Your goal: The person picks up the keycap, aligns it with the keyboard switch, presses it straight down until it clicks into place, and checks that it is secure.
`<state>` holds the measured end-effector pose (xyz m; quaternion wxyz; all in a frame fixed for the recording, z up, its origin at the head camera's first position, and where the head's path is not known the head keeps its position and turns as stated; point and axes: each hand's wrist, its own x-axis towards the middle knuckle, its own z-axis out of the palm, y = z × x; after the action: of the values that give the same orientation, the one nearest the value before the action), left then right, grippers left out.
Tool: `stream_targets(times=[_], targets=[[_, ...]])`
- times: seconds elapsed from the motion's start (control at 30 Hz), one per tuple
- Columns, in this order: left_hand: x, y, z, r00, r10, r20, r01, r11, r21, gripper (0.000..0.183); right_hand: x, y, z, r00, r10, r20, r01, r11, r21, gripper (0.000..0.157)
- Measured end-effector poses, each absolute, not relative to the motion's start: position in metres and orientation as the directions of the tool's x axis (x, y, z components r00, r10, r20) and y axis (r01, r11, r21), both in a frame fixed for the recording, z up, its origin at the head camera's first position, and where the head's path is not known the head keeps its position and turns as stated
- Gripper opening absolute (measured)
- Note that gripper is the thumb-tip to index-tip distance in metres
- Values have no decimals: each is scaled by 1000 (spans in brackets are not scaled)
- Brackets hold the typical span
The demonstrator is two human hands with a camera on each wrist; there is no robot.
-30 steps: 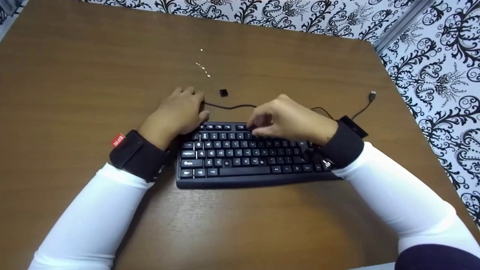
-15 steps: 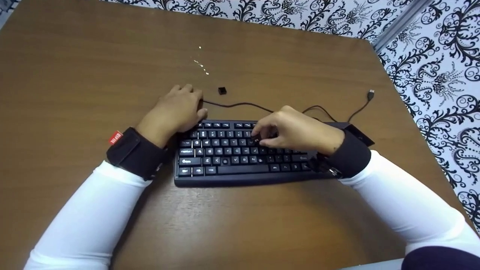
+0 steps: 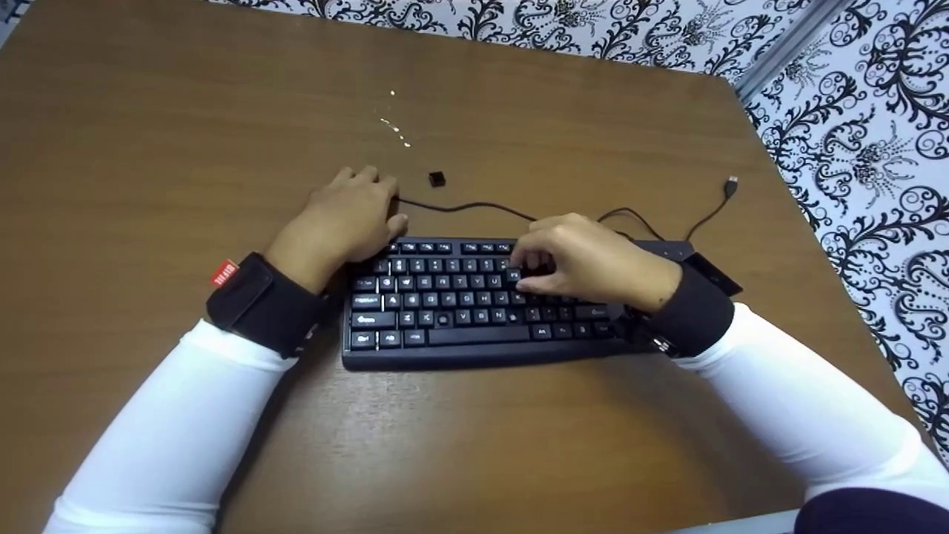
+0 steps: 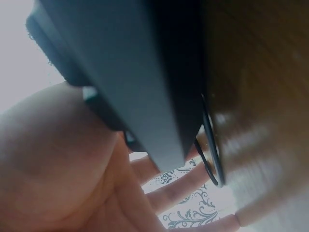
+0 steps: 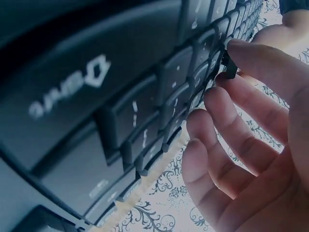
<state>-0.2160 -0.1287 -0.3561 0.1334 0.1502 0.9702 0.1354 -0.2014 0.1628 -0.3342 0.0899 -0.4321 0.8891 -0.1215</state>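
A black keyboard (image 3: pixel 482 336) lies on the brown table. My left hand (image 3: pixel 345 219) rests across its back left corner, fingers reaching past the back edge and thumb near the top row. In the left wrist view the palm lies against the keyboard's side (image 4: pixel 130 72), with the fingers stretched out. Over the upper letter rows, my right hand (image 3: pixel 586 256) pinches a small black keycap (image 5: pixel 231 67) between thumb and index finger, right at the keys; its other fingers are loosely bent. Two dark round sockets without caps show in the lower letter row.
Behind the keyboard a loose black keycap (image 3: pixel 437 179) lies on the table (image 3: pixel 185 111). The keyboard's cable (image 3: pixel 474 205) curves along the back and ends in a USB plug (image 3: pixel 731 187) at the right. Patterned wallpaper (image 3: pixel 875 163) borders the table.
My right hand has come from the top row nearer to me and slightly right, over the letter keys, with the keycap in its fingertips. The left hand has stayed on the corner.
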Motion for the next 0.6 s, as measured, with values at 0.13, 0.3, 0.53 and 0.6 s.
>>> stream_targets(times=[0.13,0.3,0.53,0.6], targets=[[-216,-129,-357,-921,324,-215,253,919,301,56,-201,163,-334,-585,-810,-48,-771,573,-277,28],[-216,-129,-358,-922,321,-217,251,921,298,57,-199,162,-332,-507,-859,-78,-822,508,-258,42],[-217,-129,-357,-921,324,-215,255,921,294,57,-198,160,-334,-457,-889,-34,-855,449,-260,33],[-217,-129,-358,-920,325,-219,255,921,295,57,-199,160,-335,-448,-894,-22,-861,439,-257,29]])
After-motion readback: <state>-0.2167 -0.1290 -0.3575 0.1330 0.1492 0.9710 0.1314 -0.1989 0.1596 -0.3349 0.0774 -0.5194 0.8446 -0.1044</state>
